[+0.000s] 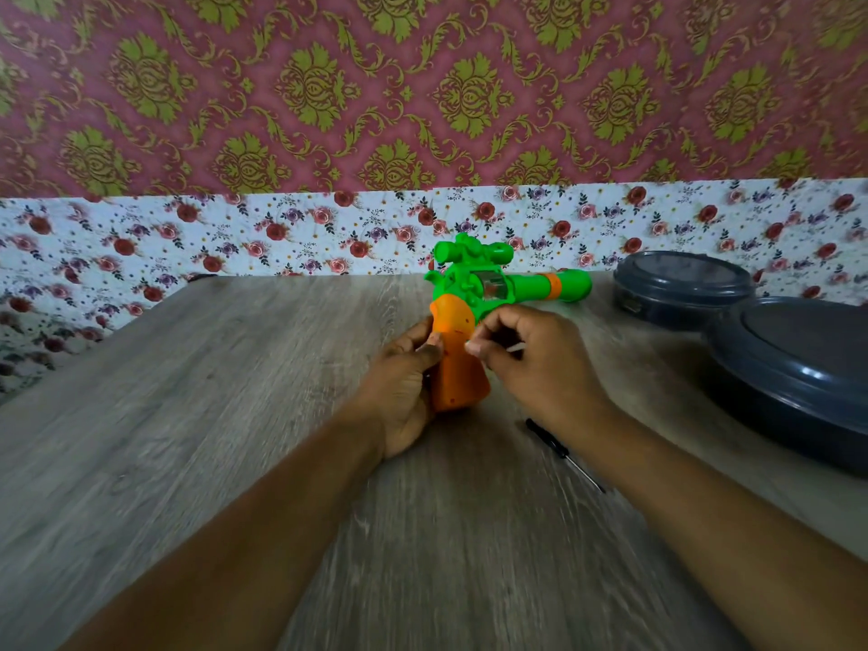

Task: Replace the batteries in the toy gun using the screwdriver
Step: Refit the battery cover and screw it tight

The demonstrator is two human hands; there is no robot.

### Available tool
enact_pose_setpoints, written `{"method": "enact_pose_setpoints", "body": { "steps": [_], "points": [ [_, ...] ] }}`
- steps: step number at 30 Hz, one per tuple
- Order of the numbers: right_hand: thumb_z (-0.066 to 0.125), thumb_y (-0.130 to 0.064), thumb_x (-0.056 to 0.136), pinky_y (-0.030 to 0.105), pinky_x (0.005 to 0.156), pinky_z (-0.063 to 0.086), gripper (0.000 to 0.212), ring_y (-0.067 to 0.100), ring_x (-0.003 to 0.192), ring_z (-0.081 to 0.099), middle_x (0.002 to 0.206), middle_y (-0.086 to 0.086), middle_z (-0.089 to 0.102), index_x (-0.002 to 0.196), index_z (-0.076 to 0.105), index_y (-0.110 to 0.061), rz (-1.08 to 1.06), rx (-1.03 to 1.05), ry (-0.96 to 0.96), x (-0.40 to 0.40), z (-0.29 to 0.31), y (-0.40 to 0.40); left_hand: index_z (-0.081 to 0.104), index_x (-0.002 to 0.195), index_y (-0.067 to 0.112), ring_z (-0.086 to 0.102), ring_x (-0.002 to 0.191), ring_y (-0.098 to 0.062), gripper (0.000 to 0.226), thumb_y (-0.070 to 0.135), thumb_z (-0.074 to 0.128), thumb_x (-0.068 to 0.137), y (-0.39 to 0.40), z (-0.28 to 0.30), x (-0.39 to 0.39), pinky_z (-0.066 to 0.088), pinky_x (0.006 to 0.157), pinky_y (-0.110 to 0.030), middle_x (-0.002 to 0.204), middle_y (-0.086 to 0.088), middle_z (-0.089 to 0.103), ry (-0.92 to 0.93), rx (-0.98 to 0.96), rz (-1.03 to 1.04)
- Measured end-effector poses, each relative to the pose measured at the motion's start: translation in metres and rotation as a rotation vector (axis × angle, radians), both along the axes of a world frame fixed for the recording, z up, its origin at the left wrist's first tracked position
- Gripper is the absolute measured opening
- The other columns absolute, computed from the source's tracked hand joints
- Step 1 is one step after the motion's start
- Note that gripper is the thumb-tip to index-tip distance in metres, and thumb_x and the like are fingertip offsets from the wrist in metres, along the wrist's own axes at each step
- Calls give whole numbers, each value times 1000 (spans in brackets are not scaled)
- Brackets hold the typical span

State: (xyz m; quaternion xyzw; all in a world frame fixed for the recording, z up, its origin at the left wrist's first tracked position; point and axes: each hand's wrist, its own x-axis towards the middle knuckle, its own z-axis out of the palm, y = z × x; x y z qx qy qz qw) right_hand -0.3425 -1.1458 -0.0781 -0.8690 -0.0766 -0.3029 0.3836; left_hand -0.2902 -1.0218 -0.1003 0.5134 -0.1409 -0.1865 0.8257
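the toy gun (474, 321) sits between the two hands, its orange grip (458, 368) pointing back toward the person and its green barrel running off to the right, past the right hand. a green scope rides on top of the body. the left hand (404, 392) wraps around the left side of the orange grip, thumb curled onto its face, palm resting on the wooden table (235, 415). the right hand (530, 364) is at the right edge of the grip with fingers curled, fingertips touching the orange plastic near its upper part; something small and pale shows between its fingers, but the blur makes it impossible to tell what it is, or whether the hand truly pinches it.

the screwdriver (561, 453) lies flat on the table just under the right wrist, black handle nearer the gun, thin shaft pointing toward the person and to the right. neither hand touches it.

further right of the right hand, well apart from it, two round dark grey containers (761, 350) with lids sit on the table, the nearer one larger, the farther one against the floral wall.
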Motion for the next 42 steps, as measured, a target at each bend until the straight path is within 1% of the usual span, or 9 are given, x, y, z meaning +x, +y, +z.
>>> {"method": "enact_pose_setpoints", "body": {
  "steps": [3, 6, 10, 14, 19, 23, 28, 37, 42],
  "points": [
    [66, -14, 78, 35, 72, 51, 8, 17, 73, 61, 75, 3, 66, 74, 64, -8, 32, -101, -114, 6, -5, 11, 58, 116, 15, 66, 84, -13, 31, 5, 35, 97, 0, 0, 0, 56, 75, -29, 101, -4, 68, 10, -62, -28],
    [60, -19, 79, 42, 70, 50, 11, 21, 76, 58, 77, 5, 62, 75, 60, -8, 25, -178, -176, 12, -12, 11, 54, 122, 14, 62, 89, -15, 34, 4, 34, 96, 1, 2, 0, 52, 82, -30, 104, -5, 65, 14, -71, -35],
    [60, -20, 81, 34, 67, 47, 13, 19, 76, 55, 77, 3, 60, 76, 57, -9, -3, -198, -231, 14, -17, 11, 48, 133, 9, 59, 95, -18, 40, 3, 34, 96, 0, 3, -3, 44, 93, -35, 117, -12, 60, 18, -64, -43],
    [61, -19, 82, 27, 67, 41, 14, 17, 75, 54, 76, 1, 59, 74, 57, -8, 3, -212, -242, 15, -17, 10, 49, 132, 10, 60, 98, -19, 39, 1, 36, 96, 0, 3, -3, 43, 96, -39, 113, -9, 63, 6, -50, -68],
    [60, -16, 83, 24, 66, 37, 12, 16, 75, 51, 75, 2, 57, 74, 57, -7, 18, -300, -260, 15, -19, 8, 52, 122, 16, 60, 91, -15, 35, 3, 32, 97, 0, 5, -5, 46, 90, -34, 103, -3, 64, 13, -68, -65],
    [55, -21, 83, 27, 65, 39, 17, 18, 73, 53, 75, 5, 59, 74, 57, -7, 25, -283, -268, 14, -19, 5, 48, 133, 13, 60, 94, -15, 39, 4, 33, 97, 0, 5, -4, 46, 91, -34, 117, -7, 60, 24, -65, -68],
    [55, -22, 84, 15, 67, 32, 17, 16, 73, 53, 77, 3, 59, 75, 61, -8, 16, -333, -283, 13, -19, 5, 43, 139, 13, 60, 93, -15, 44, 4, 33, 97, 1, 4, -4, 47, 89, -32, 112, -7, 61, 42, -89, -81],
    [54, -23, 83, 25, 71, 44, 22, 23, 79, 61, 84, 7, 65, 84, 70, -8, 76, -338, -274, 11, -21, 2, 52, 127, 14, 61, 89, -14, 37, 4, 32, 98, 2, 5, -3, 51, 83, -29, 98, -3, 66, 22, -100, -113],
    [54, -23, 82, 16, 72, 43, 27, 16, 78, 63, 87, 7, 68, 91, 73, -8, 88, -370, -265, 4, -20, -2, 53, 126, 15, 66, 79, -10, 36, 5, 34, 97, 2, 3, 0, 58, 68, -24, 92, -1, 69, 59, -105, -106]
  ]
}}
